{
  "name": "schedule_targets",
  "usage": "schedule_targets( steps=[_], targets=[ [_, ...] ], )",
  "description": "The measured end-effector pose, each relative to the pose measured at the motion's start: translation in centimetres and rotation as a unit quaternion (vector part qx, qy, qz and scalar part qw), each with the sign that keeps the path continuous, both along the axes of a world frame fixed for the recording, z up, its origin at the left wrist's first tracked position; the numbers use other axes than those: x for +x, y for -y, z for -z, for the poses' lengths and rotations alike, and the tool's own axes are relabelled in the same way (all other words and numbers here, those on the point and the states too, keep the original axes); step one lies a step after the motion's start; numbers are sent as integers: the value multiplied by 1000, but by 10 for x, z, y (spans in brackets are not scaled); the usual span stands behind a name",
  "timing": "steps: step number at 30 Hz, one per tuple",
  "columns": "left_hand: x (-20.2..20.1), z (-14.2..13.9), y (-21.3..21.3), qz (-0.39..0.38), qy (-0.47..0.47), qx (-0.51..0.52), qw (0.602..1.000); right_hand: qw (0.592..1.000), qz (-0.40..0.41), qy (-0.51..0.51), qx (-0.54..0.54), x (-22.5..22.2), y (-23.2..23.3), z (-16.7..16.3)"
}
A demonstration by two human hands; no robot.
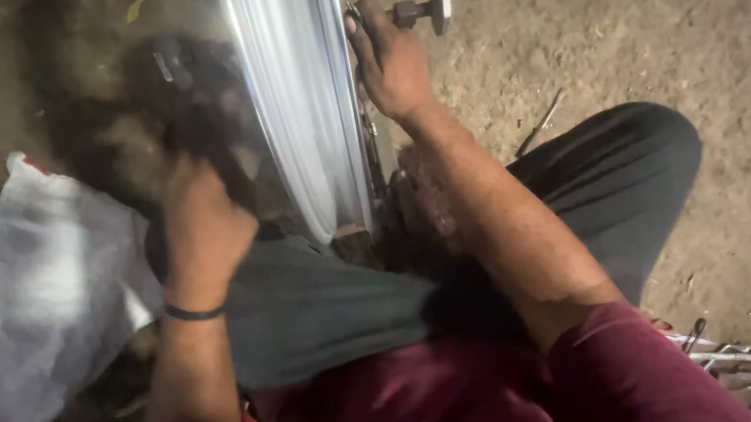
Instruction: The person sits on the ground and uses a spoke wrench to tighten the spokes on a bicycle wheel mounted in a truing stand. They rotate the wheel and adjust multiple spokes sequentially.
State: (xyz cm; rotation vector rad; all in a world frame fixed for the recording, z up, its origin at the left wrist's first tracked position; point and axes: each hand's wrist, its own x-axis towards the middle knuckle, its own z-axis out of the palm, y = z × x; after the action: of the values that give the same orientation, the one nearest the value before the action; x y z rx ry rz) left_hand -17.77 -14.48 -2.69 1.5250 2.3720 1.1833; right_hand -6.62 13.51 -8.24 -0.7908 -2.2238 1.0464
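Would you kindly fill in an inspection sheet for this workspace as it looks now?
Surface: bare dirt ground, with bits of debris.
Job's things: shiny metal rim, upright and motion-blurred, between the person's knees; a dark bolt-like axle end sticks out beside it.
Clutter: white plastic bag on the left; thin metal rod on the ground; metal tools at lower right.
Grips: left hand closed on a dark blurred object; right hand rests on the rim's edge by the axle end, whether it clasps anything cannot be told.
Cables: nothing seen.
Surroundings: dim light, dark trousers and maroon shirt.
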Motion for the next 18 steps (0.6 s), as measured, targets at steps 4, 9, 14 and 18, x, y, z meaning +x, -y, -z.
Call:
schedule_targets(
  steps=[4,9,14,18],
  targets=[
    [10,-33,0,-17,-163,-28,986,988,-53,-83,121,10,-1,-18],
    [31,-55,13,16,-55,-3,998,994,-56,-43,-82,75,25,-36],
    [34,-25,22,20,-63,6,998,982,-19,-42,-181,142,66,-9],
    [49,-17,23,49,7,4,999,994,4,-14,-109,141,58,18]
  ],
)
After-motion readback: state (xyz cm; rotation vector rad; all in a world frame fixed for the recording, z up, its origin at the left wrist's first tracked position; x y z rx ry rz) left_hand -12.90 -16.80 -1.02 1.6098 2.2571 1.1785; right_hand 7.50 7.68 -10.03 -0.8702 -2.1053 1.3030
